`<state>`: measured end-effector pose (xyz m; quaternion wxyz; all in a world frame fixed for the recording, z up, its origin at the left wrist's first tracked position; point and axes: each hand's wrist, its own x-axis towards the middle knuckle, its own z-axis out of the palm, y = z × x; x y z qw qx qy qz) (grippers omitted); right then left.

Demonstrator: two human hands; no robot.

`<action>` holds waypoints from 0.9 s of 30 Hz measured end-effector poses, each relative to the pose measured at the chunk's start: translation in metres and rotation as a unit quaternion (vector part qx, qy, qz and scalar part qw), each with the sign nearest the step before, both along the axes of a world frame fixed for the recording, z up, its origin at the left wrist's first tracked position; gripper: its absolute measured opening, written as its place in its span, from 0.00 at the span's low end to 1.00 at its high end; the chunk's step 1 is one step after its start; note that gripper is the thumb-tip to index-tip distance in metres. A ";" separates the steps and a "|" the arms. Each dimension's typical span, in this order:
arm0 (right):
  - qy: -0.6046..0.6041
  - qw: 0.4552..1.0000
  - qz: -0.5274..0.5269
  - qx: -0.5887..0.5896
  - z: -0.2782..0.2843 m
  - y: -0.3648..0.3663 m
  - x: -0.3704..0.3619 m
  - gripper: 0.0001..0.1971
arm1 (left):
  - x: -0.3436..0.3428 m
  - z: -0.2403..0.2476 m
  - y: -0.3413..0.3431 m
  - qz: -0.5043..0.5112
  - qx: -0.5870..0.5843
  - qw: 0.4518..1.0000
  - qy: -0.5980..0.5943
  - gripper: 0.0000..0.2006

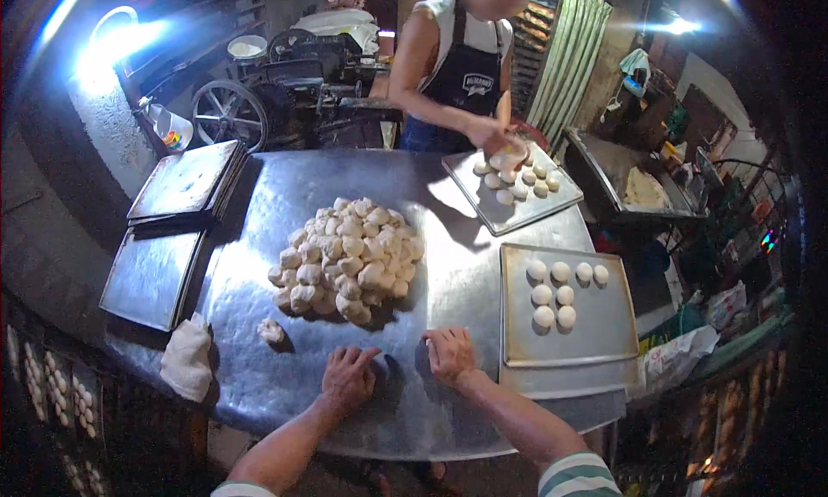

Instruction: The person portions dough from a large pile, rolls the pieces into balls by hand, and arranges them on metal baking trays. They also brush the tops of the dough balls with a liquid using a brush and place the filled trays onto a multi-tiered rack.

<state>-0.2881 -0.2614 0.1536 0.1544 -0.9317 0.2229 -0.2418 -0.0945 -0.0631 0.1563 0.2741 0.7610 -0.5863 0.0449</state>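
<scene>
My left hand (348, 380) is cupped palm down on the metal table (259, 385), fingers curled together and thumb pointing right. My right hand (450, 356) is cupped the same way a short distance to its right. Both palms are hidden, so whatever lies beneath them does not show. Just beyond my hands rises a big heap of dough pieces (349, 256). A single ragged lump of dough (271, 331) lies left of my left hand. To the right, a baking tray (595, 329) holds several smooth round dough balls (561, 272) in short rows.
Across the table, a person in a dark apron (474, 66) reaches over another tray (509, 217) of dough balls. Stacked trays (185, 182) stand at the left, near a white cloth (187, 359). A machine with a spoked wheel (229, 116) is behind.
</scene>
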 end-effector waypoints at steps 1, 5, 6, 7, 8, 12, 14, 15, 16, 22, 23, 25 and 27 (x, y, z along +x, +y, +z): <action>-0.022 1.000 0.013 -0.017 -0.001 -0.027 0.016 0.08 | 0.023 -0.011 -0.021 -0.010 -0.021 1.000 -0.011 0.24; -0.016 0.999 -0.011 0.032 0.015 -0.069 0.013 0.09 | 0.059 -0.005 -0.029 0.026 -0.055 0.998 -0.002 0.21; -0.044 0.998 -0.027 0.048 0.007 -0.064 0.000 0.09 | 0.052 -0.008 -0.016 0.059 -0.079 0.995 0.034 0.22; -0.070 0.995 -0.044 0.064 -0.002 -0.050 -0.020 0.10 | 0.039 -0.013 0.000 0.094 -0.100 0.988 0.069 0.23; -0.069 0.990 -0.048 0.111 0.002 -0.033 -0.032 0.10 | 0.027 -0.019 0.014 0.068 -0.072 0.992 0.080 0.23; -0.035 0.998 0.036 0.043 -0.010 0.018 -0.035 0.11 | -0.018 -0.005 0.022 -0.001 -0.030 0.998 0.059 0.24; -0.034 0.997 0.070 0.007 0.000 -0.025 -0.002 0.11 | -0.001 -0.011 -0.015 -0.024 -0.047 0.998 0.016 0.21; -0.033 0.998 0.061 0.013 0.001 -0.045 0.009 0.10 | 0.015 -0.019 -0.026 -0.034 -0.068 0.997 0.020 0.21; -0.030 0.998 0.049 0.027 -0.001 -0.059 0.016 0.10 | 0.028 -0.021 -0.033 -0.044 -0.080 0.996 0.026 0.20; -0.091 0.990 -0.025 0.105 -0.012 -0.033 -0.026 0.11 | 0.026 -0.004 0.011 0.056 -0.051 0.993 0.086 0.21; -0.071 0.994 -0.003 0.082 -0.011 -0.019 -0.031 0.11 | 0.011 -0.004 0.018 0.023 -0.041 0.996 0.081 0.21; -0.031 0.997 0.045 0.048 -0.003 0.009 -0.029 0.11 | -0.022 -0.005 0.031 -0.038 -0.008 0.997 0.070 0.22; -0.020 0.997 0.068 0.025 0.001 -0.030 0.000 0.12 | -0.007 -0.005 -0.015 -0.048 -0.037 0.997 0.053 0.20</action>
